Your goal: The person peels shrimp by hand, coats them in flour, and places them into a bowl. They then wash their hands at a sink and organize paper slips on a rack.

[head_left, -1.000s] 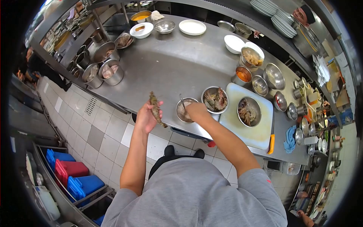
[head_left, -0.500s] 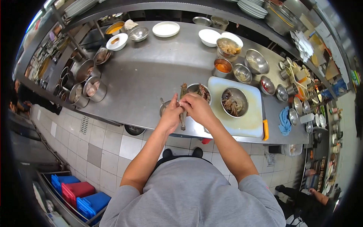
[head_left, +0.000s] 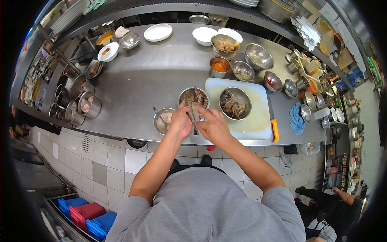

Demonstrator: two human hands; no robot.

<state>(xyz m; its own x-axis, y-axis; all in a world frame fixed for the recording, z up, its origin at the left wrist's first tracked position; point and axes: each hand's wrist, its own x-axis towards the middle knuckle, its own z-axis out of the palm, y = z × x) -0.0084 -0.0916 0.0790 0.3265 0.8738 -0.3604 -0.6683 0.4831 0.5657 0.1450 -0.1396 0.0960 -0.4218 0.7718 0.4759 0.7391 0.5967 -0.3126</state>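
Between my two hands is a long greyish shrimp-like piece [head_left: 194, 115], its lower end pointing toward the table's front edge. My left hand [head_left: 181, 120] has its fingers wrapped round the piece's left side. On the right side, my right hand [head_left: 211, 124] presses its fingers against the same piece. Just beyond them stands a metal bowl [head_left: 182, 93] of shellfish pieces. Left of my left hand, a bowl of pale mixture [head_left: 162, 121] has a spoon in it. A third bowl [head_left: 246, 109], with dark shells, rests on the white cutting board [head_left: 258, 129].
An orange-handled knife [head_left: 275, 130] lies along the board's right edge, with a blue cloth [head_left: 296, 119] beyond it. Metal pots of meat [head_left: 89, 105] stand at the left. Bowls and a sauce pot [head_left: 219, 67] line the back. A co-worker [head_left: 342, 205] is at lower right.
The view has shifted right, so the table's things appear further left. My right hand's fingers have spread along the piece, and the bowl of pale mixture is now uncovered.
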